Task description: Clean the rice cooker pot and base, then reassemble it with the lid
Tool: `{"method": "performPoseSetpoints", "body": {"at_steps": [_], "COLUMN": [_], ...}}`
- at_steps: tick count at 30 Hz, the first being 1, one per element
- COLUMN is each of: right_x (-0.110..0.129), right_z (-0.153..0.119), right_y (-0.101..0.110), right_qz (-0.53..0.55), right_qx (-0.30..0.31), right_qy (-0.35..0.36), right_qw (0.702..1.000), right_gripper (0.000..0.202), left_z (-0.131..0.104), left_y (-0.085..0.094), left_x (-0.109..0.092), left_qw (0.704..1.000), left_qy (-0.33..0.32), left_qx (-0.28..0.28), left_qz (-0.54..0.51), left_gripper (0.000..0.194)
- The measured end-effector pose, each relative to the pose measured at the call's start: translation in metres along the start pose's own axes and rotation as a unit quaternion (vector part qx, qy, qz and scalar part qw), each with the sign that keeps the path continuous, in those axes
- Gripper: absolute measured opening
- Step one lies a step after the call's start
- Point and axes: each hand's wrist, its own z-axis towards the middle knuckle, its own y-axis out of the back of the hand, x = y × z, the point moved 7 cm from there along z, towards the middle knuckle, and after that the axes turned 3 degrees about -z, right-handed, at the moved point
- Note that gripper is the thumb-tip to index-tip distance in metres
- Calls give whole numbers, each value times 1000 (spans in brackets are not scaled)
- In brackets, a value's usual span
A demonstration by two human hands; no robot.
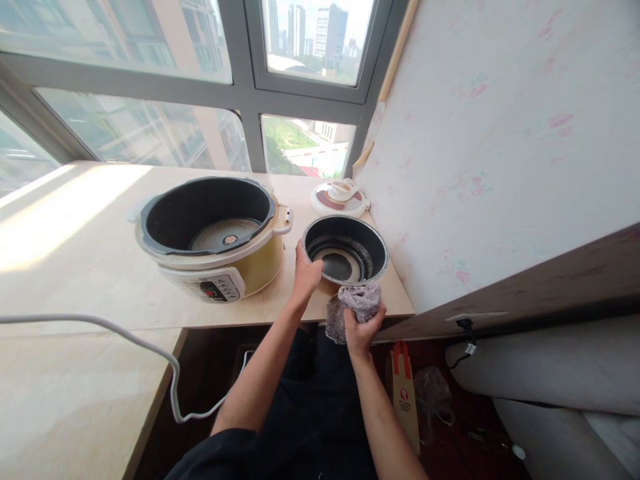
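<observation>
A dark inner pot stands on the right part of the wooden counter, with a pale ring on its bottom. My left hand grips the left side of its rim, thumb near the inside edge. In my right hand is a bunched greyish-purple cloth, held at the front rim of the pot; part of it hangs below the hand. To the left stands an uncovered electric pressure cooker with a control panel on its front. Behind the pot lies a white and brown lid.
A grey power cord runs across the lower counter and drops over its edge. Windows line the back, and a papered wall bounds the right. Below are a paper bag, a plastic bag and a plugged-in socket.
</observation>
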Motion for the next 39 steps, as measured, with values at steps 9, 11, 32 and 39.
{"method": "performPoseSetpoints", "body": {"at_steps": [9,11,32,39], "right_x": [-9,-8,-21,-32], "right_z": [26,28,57,77], "right_y": [12,15,30,30], "right_qz": [42,50,75,86], "right_qx": [7,5,10,48], "right_qy": [-46,-55,-119,-128], "right_qw": [998,997,990,987], "right_gripper": [50,46,47,47], "left_z": [0,1,15,24], "left_y": [-2,-2,3,5], "left_x": [-4,-3,-2,-1], "left_qw": [999,999,997,995], "left_qy": [1,9,-4,-10], "left_qx": [22,25,72,101], "left_qz": [-35,-33,-8,-8], "left_gripper": [91,91,91,92]}}
